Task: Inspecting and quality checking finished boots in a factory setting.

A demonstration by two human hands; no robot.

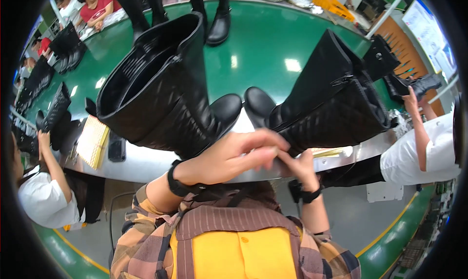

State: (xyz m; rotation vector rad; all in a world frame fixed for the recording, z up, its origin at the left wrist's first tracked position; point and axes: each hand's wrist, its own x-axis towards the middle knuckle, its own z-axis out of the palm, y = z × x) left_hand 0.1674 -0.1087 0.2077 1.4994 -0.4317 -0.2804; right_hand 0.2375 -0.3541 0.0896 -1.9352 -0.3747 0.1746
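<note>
My left hand reaches across in front of me, its fingers pointing right and smeared by motion. Its fingertips meet those of my right hand, which are partly hidden behind them. Whether anything small is between them cannot be made out. Just beyond, two tall black boots stand tilted on the table, toes facing each other. The left boot shows its wide shaft opening. On the right boot, a zipper runs near the top of the shaft. My hands are close to the boots' toes, below them in the head view.
The green table has a metal front edge. Yellow-edged sheets and a dark phone-like object lie left. More black boots stand at the back and left. Co-workers' hands hold footwear on the right, others on the left.
</note>
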